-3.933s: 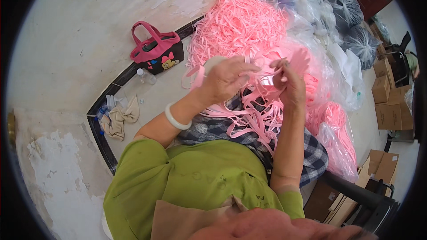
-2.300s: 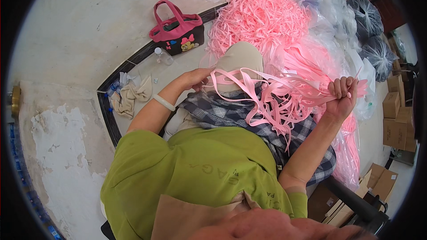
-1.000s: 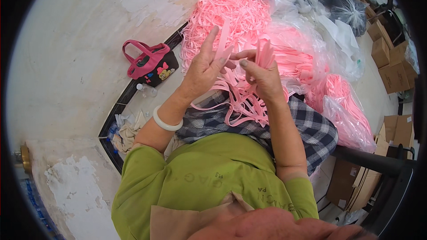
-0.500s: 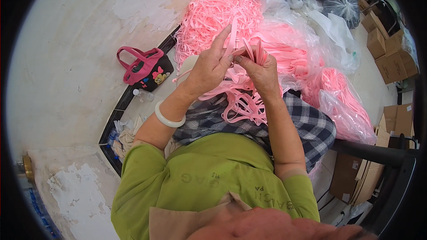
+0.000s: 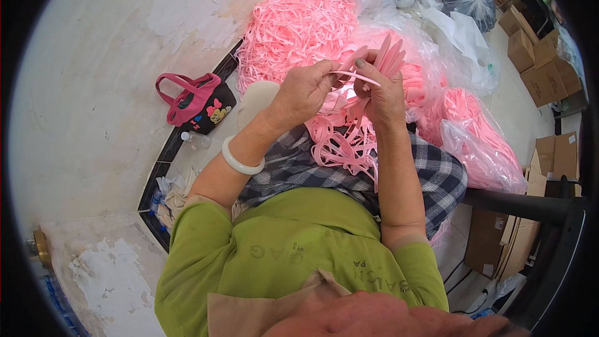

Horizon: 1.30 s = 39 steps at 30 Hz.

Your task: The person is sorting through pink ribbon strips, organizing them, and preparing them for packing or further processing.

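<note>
Right of the peeling wall (image 5: 112, 68), past the plaid cloth (image 5: 437, 168)'s far edge, my left grip (image 5: 306, 92) pinches one pink strip (image 5: 357, 75) lengthwise toward my right grip (image 5: 385, 98), closed around a fanned bundle (image 5: 390, 57).

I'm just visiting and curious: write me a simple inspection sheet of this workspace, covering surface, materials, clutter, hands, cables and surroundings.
Surface: dark checked cloth across the person's lap; no table seen under the work.
Materials: loose pink strips on the lap; big tangled pink heap beyond it; clear plastic bag of pink strands to the right.
Clutter: pink-and-dark handbag, clear bottle and pale cloth along the left wall.
Hands: left hand pinches a pink strip; right hand grips a fanned pink bunch.
Cables: thin dark cables on the floor, lower right.
Surroundings: peeling wall at left; cardboard boxes at right.
</note>
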{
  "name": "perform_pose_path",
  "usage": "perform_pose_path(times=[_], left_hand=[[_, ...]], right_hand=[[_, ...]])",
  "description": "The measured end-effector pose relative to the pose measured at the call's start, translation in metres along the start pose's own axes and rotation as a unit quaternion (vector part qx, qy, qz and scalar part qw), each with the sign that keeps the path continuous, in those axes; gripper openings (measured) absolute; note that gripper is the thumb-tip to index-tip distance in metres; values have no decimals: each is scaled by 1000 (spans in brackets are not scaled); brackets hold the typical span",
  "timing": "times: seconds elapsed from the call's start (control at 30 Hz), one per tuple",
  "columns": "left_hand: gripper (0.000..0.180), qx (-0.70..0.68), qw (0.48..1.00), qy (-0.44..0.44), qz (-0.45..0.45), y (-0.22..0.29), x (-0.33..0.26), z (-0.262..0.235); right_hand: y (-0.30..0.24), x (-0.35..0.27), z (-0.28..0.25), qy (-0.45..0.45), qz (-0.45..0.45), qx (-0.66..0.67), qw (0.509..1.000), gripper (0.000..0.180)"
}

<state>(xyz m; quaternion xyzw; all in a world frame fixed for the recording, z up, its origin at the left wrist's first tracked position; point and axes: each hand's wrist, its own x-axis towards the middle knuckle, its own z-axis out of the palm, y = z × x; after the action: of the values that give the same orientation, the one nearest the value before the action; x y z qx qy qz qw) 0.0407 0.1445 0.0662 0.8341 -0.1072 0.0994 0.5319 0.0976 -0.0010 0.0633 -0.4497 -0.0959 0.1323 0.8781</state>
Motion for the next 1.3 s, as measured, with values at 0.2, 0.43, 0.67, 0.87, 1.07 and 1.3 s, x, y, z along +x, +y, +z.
perform_pose_path(times=[0.2, 0.43, 0.67, 0.87, 1.07, 1.3], left_hand=[[23, -155, 986, 21, -52, -9, 6, 3], [30, -289, 955, 26, -68, -29, 17, 9], [24, -262, 964, 14, -48, -14, 15, 19], [27, -149, 989, 11, -21, -21, 14, 23], [27, -48, 998, -33, -11, -12, 22, 17], [24, -212, 974, -74, -1, -6, 36, 18]], right_hand=[[3, 1, -2, -32, -21, -32, 999, 17], [-4, -1, -2, -77, 19, -85, 993, 26], [11, 3, -10, -54, -36, -153, 986, 13], [-1, 3, -16, -69, -22, -163, 984, 11], [-11, 4, -13, -104, -8, -184, 977, 11], [-48, 14, -14, -76, -41, -150, 985, 14]])
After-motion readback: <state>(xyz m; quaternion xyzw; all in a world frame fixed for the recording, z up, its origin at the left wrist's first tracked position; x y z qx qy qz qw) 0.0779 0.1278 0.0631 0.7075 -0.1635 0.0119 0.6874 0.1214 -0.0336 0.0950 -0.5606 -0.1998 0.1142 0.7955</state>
